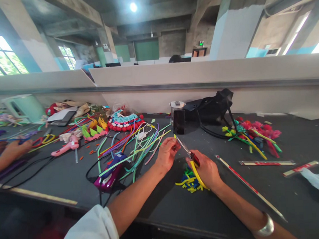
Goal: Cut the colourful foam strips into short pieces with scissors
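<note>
My right hand (205,169) is wrapped round yellow-handled scissors (196,173), whose blades point up and to the left. My left hand (167,151) is closed in a pinch on a short yellow pipe cleaner (175,136), and its tip shows just beside the blades. Most of that strip is hidden by the fingers. On the table below the scissors lies a small pile of cut pipe cleaner pieces (190,180) in yellow, green and blue. Long loose pipe cleaners (139,149) in several colours spread out left of my left hand.
A dark phone (179,122) stands upright against a lidded jar (177,104). Behind them sits a black bag (213,109). Pipe cleaner flowers (265,131) and ruler-like packets (250,186) lie right. Leftward are a purple device (111,173), a pink glue gun (66,147) and another person's hand (15,151).
</note>
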### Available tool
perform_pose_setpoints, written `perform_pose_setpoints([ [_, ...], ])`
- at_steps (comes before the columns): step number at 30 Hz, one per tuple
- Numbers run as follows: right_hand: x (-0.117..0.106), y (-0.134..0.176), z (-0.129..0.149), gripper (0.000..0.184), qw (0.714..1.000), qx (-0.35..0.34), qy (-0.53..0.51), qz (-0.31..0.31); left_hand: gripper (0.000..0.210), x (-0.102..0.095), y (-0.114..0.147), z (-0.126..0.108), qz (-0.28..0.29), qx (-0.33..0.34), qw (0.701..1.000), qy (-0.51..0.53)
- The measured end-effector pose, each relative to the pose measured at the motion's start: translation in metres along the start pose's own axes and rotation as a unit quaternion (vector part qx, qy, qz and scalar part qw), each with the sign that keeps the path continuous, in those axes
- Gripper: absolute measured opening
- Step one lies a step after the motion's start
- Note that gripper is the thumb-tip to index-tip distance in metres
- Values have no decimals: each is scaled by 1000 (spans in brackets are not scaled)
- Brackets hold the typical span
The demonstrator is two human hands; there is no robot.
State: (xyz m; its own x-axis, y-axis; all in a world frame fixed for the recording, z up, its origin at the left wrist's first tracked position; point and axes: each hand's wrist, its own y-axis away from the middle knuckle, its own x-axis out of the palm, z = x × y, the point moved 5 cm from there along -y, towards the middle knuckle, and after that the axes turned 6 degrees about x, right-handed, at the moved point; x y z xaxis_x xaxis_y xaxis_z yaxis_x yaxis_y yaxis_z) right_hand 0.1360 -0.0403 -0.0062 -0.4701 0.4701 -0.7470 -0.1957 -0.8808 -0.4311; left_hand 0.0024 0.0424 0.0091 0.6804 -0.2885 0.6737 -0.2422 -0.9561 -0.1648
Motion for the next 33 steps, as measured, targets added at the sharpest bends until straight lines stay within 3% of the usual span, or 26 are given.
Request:
perform_pose_setpoints([
  [33, 3, 6, 5, 30, 998, -21, 66, -14, 16, 5, 7, 4, -13, -11, 999, 40],
])
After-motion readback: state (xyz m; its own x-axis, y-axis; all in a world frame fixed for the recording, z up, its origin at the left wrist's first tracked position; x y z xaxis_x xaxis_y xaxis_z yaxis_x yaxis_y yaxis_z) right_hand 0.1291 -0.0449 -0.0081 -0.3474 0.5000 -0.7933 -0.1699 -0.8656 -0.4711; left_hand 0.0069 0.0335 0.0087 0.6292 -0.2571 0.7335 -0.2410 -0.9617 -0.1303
